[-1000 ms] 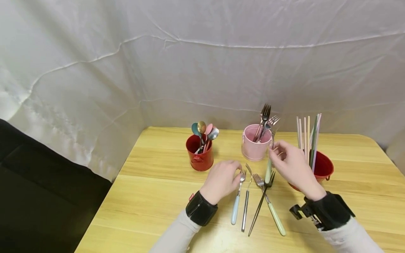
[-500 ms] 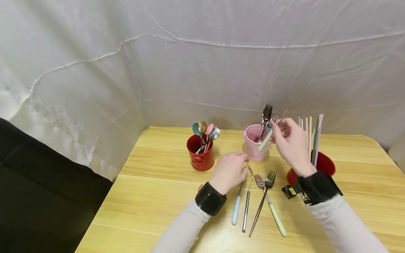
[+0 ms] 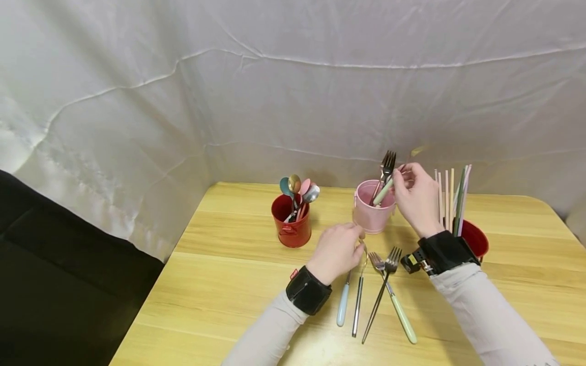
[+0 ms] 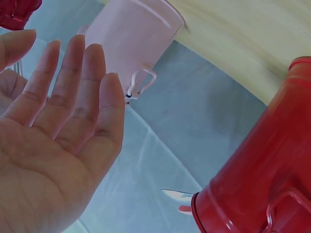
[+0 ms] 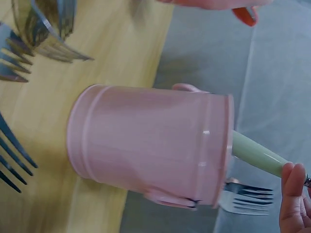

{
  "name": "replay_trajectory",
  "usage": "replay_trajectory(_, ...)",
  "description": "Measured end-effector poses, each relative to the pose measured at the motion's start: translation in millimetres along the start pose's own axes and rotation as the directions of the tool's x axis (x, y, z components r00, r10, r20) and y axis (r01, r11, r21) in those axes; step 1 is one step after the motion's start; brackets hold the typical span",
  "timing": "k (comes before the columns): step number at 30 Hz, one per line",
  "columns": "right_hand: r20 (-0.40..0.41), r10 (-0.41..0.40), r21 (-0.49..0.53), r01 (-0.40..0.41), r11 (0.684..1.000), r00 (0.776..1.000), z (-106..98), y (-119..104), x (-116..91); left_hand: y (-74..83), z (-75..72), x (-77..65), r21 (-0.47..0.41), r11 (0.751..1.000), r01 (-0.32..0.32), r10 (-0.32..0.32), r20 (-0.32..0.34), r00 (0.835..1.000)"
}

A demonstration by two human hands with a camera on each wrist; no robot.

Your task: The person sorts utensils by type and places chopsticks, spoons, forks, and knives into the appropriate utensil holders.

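My right hand (image 3: 416, 198) pinches a green-handled fork (image 3: 383, 194), its handle angled down into the pink bucket (image 3: 373, 219). The fork's head shows only as a blurred gold shape beyond the fingers. In the right wrist view the green handle (image 5: 257, 154) enters the bucket's mouth beside another fork (image 5: 248, 198). My left hand (image 3: 336, 250) hovers over the table with relaxed fingers, palm empty in the left wrist view. Below it lie a fork with a light blue handle (image 3: 343, 307), its head hidden, and a gold-necked fork (image 3: 358, 310).
A black fork (image 3: 377, 305) crosses another green-handled fork (image 3: 405, 323) on the wooden table (image 3: 220, 284). Left of the pink bucket stands a red bucket (image 3: 293, 234) of spoons. At right, a red bucket (image 3: 476, 239) holds straight sticks (image 3: 446, 198). A pale curtain (image 3: 293, 112) hangs behind.
My right hand has lifted the green-handled fork, turned it over and brought its handle into the pink bucket. My left hand has shifted right and slightly away, above the forks.
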State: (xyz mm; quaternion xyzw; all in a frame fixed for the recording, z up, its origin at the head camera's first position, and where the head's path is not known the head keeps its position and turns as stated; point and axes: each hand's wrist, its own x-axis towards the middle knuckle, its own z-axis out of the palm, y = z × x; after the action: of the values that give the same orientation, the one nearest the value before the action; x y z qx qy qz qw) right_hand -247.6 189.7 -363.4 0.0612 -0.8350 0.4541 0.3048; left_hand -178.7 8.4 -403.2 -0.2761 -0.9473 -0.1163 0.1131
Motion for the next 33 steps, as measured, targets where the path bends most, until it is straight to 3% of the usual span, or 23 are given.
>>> replay_trajectory(7, 0.036, -0.007, -0.099, 0.01, 0.995, 0.999, 11.0, 15.6, -5.2, -1.1, 6.3, -3.5, -0.022, 1.0, 0.004, -0.004, 0.014, 1.0)
replay_trajectory(12, 0.089, -0.006, -0.116, 0.016, 0.993, 0.996, 13.3, 21.6, -11.2, -3.2, 10.6, -6.4, -0.053, 0.998, 0.02, -0.019, 0.02, 1.0)
replay_trajectory(22, 0.115, 0.036, -0.106, -0.024, 0.994, 0.993, 3.2, 15.8, -24.0, -12.1, 13.8, -17.4, -0.109, 0.993, 0.043, -0.041, 0.019, 0.999)
replay_trajectory(27, 0.132, 0.036, -0.066, -0.027, 0.997, 0.991, -8.8, 8.2, -41.1, -15.2, 9.2, -25.1, -0.12, 0.987, 0.106, -0.102, 0.038, 0.994)
replay_trajectory(33, 0.152, 0.063, -0.015, -0.061, 0.998, 0.986, -25.7, -1.6, -66.6, -15.5, 6.5, -33.7, -0.068, 0.978, 0.197, -0.198, -0.008, 0.98)
